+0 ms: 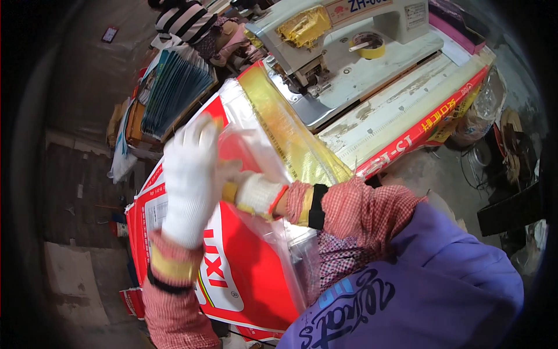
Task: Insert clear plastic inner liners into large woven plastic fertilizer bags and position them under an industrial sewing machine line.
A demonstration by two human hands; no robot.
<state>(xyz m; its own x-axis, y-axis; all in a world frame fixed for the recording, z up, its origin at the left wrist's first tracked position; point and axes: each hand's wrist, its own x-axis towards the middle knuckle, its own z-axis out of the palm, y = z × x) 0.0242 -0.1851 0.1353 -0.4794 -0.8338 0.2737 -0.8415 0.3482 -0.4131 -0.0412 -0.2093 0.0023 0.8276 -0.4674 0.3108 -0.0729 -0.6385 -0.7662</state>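
Note:
My left hand (192,168), in a white knit glove, is raised over a stack of red and white printed bags (256,267). Its fingers curl forward, and whatever they may hold is hidden. Close beside it is my right hand (250,191), in a white glove with yellow wrapping at the fingers. Motion smears its fingertips, so their grip is unclear. Beneath and beyond the hands lies shiny clear plastic (232,104), and a gold-yellow woven bag strip (279,122) runs along it to the sewing machine.
A pale industrial sewing machine (401,23) stands at the far right, with a yellow tape roll (372,49) on its bed. Red printed sheeting (401,148) edges the table. Bundled blue-green sheets (174,93) stand at left, near a person in a striped top (183,23).

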